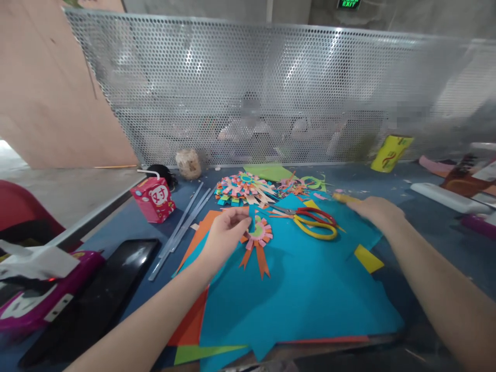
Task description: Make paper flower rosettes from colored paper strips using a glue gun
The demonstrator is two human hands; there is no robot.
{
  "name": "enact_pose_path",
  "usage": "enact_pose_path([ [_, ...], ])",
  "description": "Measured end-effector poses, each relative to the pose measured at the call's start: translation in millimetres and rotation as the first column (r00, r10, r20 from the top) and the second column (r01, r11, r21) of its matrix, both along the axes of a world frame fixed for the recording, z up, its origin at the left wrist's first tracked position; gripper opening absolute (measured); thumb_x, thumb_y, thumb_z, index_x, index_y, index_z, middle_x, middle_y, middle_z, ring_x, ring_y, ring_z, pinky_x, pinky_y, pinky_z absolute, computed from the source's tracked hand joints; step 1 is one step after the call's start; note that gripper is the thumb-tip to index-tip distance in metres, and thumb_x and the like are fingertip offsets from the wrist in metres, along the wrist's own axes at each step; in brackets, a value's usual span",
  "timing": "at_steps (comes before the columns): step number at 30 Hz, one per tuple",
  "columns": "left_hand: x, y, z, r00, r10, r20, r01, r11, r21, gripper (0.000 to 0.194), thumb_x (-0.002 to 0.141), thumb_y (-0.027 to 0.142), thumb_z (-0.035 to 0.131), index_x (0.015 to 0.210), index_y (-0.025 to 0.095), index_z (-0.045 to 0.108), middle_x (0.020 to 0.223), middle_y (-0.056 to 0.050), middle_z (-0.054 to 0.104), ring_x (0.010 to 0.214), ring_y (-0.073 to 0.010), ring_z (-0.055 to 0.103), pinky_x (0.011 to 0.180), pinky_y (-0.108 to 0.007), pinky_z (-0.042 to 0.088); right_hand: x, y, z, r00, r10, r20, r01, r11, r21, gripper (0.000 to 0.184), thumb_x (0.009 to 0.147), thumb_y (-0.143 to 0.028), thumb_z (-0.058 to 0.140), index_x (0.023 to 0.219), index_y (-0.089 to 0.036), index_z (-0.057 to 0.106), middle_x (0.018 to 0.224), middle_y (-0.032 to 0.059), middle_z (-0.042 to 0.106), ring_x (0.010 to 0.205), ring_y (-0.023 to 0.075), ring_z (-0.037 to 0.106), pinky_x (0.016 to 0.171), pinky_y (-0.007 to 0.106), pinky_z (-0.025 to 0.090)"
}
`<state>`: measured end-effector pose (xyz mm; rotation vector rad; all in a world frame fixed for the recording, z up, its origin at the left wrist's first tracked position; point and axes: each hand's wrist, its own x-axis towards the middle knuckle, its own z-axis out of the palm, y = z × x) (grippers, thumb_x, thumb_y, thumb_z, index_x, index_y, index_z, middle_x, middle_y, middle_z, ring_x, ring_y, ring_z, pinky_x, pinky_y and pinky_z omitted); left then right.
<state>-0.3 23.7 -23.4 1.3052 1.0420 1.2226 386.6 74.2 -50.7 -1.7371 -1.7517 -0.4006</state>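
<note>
My left hand [227, 232] pinches the edge of a small paper rosette [259, 236] with orange ribbon tails, which lies on a large blue paper sheet [306, 294]. My right hand [374, 211] is blurred by motion and closed round a thin yellow stick-like object [343, 197] that I cannot name. Red and yellow scissors [315, 221] lie on the blue sheet between my hands. A larger multicoloured paper rosette [244, 188] lies behind them.
A red drink carton with a straw [153, 199], clear glue sticks [186, 217], a black tray [112, 289] and a purple glue gun [46, 299] sit at the left. Orange, green and yellow sheets [189, 325] lie under the blue one. A perforated metal screen [271, 93] closes the back.
</note>
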Motion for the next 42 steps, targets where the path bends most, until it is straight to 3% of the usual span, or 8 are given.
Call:
enact_pose_path([
  [3,-1,2,0.9,0.997,0.050,0.050,-0.048,0.998,-0.031,0.014,0.061,0.020,0.066,0.073,0.014,0.060,0.062,0.002,0.061,0.050,-0.0079,0.054,0.047,-0.019,0.043,-10,-5,12.3,0.984,-0.178,-0.009,0.178,0.982,0.054,0.047,0.066,-0.058,0.054,0.041,-0.029,0.027,0.030,-0.0054,0.020,0.027,0.0112,0.027,0.034,0.031,0.026],
  [7,-1,1,0.5,0.999,-0.012,0.039,0.015,0.997,-0.072,0.012,0.066,0.023,0.065,0.070,0.014,0.057,0.056,0.001,0.060,0.046,-0.0078,0.053,0.045,-0.019,0.042,-53,-15,28.9,0.972,-0.235,-0.009,0.234,0.963,0.134,0.034,0.070,-0.057,0.051,0.066,-0.025,0.039,0.049,0.0014,0.041,0.041,0.0194,0.044,0.039,0.032,0.032],
  [9,0,0,1.0,0.997,-0.072,0.031,0.074,0.993,-0.089,0.014,0.069,0.024,0.064,0.066,0.014,0.054,0.052,0.001,0.059,0.041,-0.0070,0.051,0.043,-0.019,0.041,-84,-24,34.3,0.988,-0.152,0.026,0.144,0.969,0.199,0.030,0.073,-0.051,0.052,0.080,-0.023,0.042,0.070,0.0097,0.052,0.060,0.0256,0.054,0.047,0.034,0.040],
  [11,1,-3,2.2,0.993,-0.110,0.034,0.113,0.987,-0.117,0.016,0.069,0.024,0.064,0.062,0.014,0.053,0.051,0.001,0.059,0.038,-0.0067,0.050,0.041,-0.019,0.040,-113,-35,36.3,0.996,-0.041,0.075,0.021,0.970,0.242,0.036,0.073,-0.047,0.055,0.093,-0.020,0.041,0.086,0.0141,0.053,0.072,0.0270,0.056,0.053,0.034,0.044],
  [15,6,-7,3.7,0.988,-0.138,0.071,0.149,0.969,-0.197,0.018,0.067,0.024,0.067,0.061,0.014,0.053,0.049,0.002,0.059,0.040,-0.0076,0.054,0.041,-0.018,0.041,-147,-52,32.8,0.964,0.165,0.207,-0.229,0.911,0.342,0.040,0.077,-0.041,0.055,0.103,-0.017,0.037,0.091,0.0125,0.050,0.081,0.0249,0.055,0.063,0.033,0.047],
  [20,10,-6,-1.7,0.970,-0.186,0.155,0.218,0.950,-0.223,0.018,0.064,0.024,0.070,0.061,0.014,0.056,0.055,0.000,0.064,0.051,-0.0107,0.061,0.047,-0.019,0.048,-153,-60,31.1,0.908,0.259,0.329,-0.375,0.853,0.363,0.037,0.080,-0.035,0.053,0.108,-0.018,0.036,0.094,0.0134,0.050,0.091,0.0256,0.053,0.073,0.036,0.049],
  [30,9,-6,2.0,0.991,-0.093,0.098,0.116,0.960,-0.256,0.014,0.069,0.014,0.064,0.060,0.014,0.055,0.050,0.001,0.060,0.044,-0.0103,0.058,0.044,-0.020,0.046,-152,-63,33.3,0.883,0.205,0.423,-0.378,0.843,0.381,0.037,0.080,-0.026,0.054,0.111,-0.017,0.038,0.093,0.0121,0.050,0.089,0.0237,0.053,0.073,0.035,0.049],
  [42,8,-6,1.5,0.994,-0.082,0.079,0.100,0.961,-0.259,0.015,0.070,0.016,0.065,0.060,0.014,0.054,0.050,0.001,0.060,0.044,-0.0091,0.058,0.043,-0.018,0.044,-151,-62,33.1,0.868,0.152,0.473,-0.366,0.839,0.403,0.029,0.080,-0.027,0.054,0.105,-0.016,0.040,0.091,0.0126,0.051,0.086,0.0228,0.054,0.069,0.032,0.051],
])
